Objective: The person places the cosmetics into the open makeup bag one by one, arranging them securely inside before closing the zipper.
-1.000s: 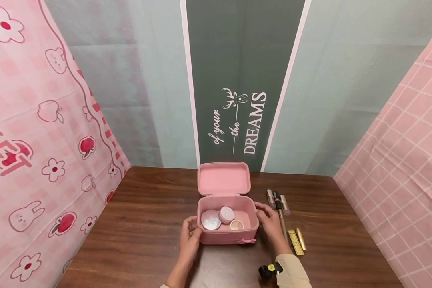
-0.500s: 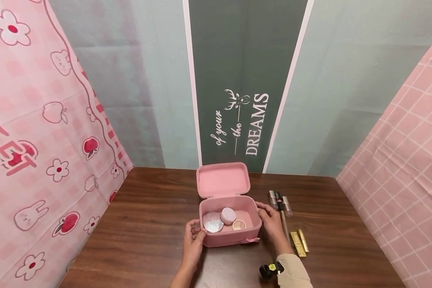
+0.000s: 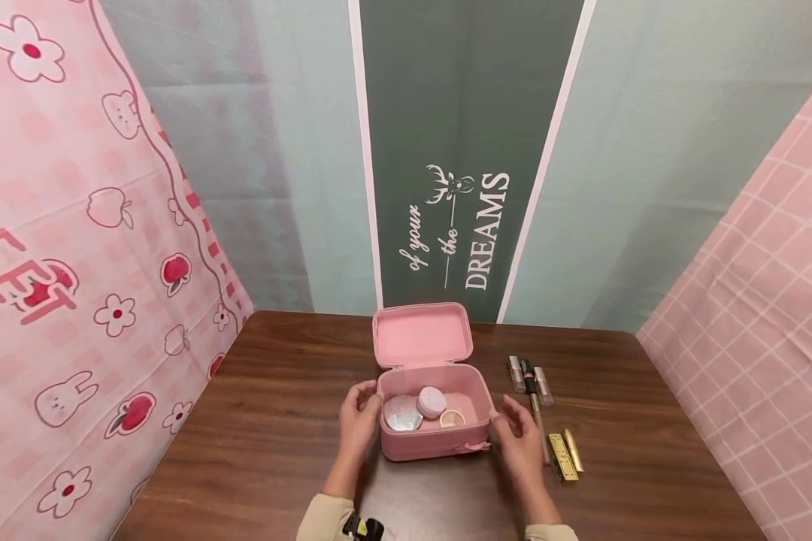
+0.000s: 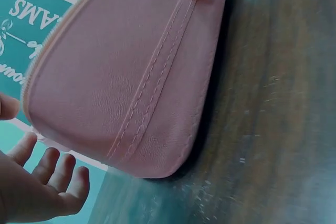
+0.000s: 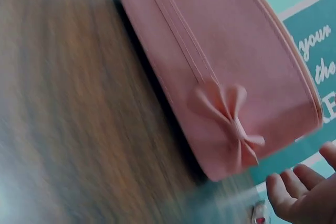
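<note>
A pink cosmetic case (image 3: 433,443) stands on the wooden table with its lid (image 3: 422,334) tipped back. Inside lie a shiny silver round compact (image 3: 404,419), a pale pink round jar (image 3: 431,403) and a small round beige pan (image 3: 451,418). My left hand (image 3: 359,421) is at the case's left side, thumb close to the rim; the left wrist view shows its fingers loosely bent beside the wall. At the right corner, my right hand (image 3: 519,439) has relaxed fingers spread just off the case. A pink bow (image 5: 233,121) decorates the front.
Right of the case lie clear-capped tubes (image 3: 543,386), a long slim pencil-like stick (image 3: 537,421), a flat gold case (image 3: 563,457) and a gold tube (image 3: 573,451). Behind the wooden table (image 3: 257,421) hangs a green printed cloth (image 3: 474,90); pink cloths flank both sides.
Both hands have loosened from the case's sides. My right hand has shifted outward and toward the front, and my left hand has moved slightly back. The case stays nearly in place.
</note>
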A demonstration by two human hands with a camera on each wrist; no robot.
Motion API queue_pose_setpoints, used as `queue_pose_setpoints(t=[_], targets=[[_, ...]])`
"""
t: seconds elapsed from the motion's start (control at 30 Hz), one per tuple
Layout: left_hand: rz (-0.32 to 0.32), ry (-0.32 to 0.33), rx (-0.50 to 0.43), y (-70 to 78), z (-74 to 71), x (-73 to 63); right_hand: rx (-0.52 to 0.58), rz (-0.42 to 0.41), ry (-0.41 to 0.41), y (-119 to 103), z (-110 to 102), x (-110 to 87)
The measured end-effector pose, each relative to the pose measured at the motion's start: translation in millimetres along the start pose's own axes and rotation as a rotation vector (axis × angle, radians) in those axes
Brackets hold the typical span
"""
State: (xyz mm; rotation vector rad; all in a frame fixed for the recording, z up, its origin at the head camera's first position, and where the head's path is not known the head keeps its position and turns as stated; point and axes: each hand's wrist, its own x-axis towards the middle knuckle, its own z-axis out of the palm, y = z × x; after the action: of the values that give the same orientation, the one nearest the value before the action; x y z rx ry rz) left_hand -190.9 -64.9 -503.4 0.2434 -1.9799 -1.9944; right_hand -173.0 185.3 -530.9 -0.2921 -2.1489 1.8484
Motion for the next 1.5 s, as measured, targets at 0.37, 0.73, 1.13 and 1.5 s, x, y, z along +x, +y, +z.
queue_pose_setpoints(t=[0.37,0.73,1.13,1.5], targets=[[0.02,-0.029,-0.017,8.9,4.0,1.5,0.13,-0.026,0.025,12,11,-11.7],[0.045,0.065,-0.082,9.5,13.3,-26.0,0.154,-0.032,-0.014,19,5,16.6],[0.091,0.201,-0.051,-22.6,30.9,-61.0,0.219,0.02,-0.133,26,-1,55.6],[0.054,0.226,-0.048,-21.6,35.0,-67.3,0.192,0.038,-0.135,22,1,58.6]])
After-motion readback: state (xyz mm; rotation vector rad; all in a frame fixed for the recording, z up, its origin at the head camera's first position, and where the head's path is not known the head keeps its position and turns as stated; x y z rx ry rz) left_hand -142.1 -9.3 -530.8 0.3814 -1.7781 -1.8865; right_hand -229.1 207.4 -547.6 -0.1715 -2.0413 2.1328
